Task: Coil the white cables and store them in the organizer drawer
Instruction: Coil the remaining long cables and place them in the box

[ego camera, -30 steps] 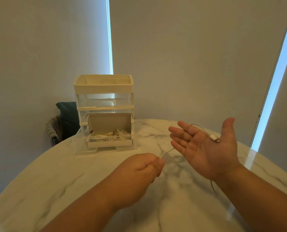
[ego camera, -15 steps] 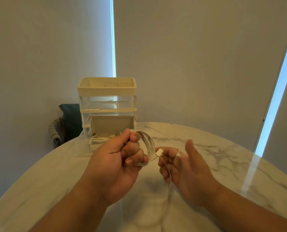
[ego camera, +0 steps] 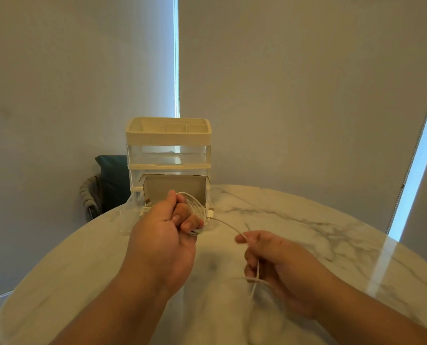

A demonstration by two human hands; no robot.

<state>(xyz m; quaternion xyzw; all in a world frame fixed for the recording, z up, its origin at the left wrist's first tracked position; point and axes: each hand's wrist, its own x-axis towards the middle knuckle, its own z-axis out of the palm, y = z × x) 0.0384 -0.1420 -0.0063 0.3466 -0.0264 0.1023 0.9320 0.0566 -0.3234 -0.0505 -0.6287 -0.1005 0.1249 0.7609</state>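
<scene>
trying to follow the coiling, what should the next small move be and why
Probably the right hand should carry its loose cable over to the left hand for one more loop: the left hand grips a coil, while a free stretch runs from it to the right hand's pinch and dangles below.

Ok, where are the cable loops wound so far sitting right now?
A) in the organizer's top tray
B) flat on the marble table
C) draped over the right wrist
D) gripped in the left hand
D: the left hand grips the loops of the white cable in front of the organizer, while the right hand pinches the loose length running off them.
</scene>
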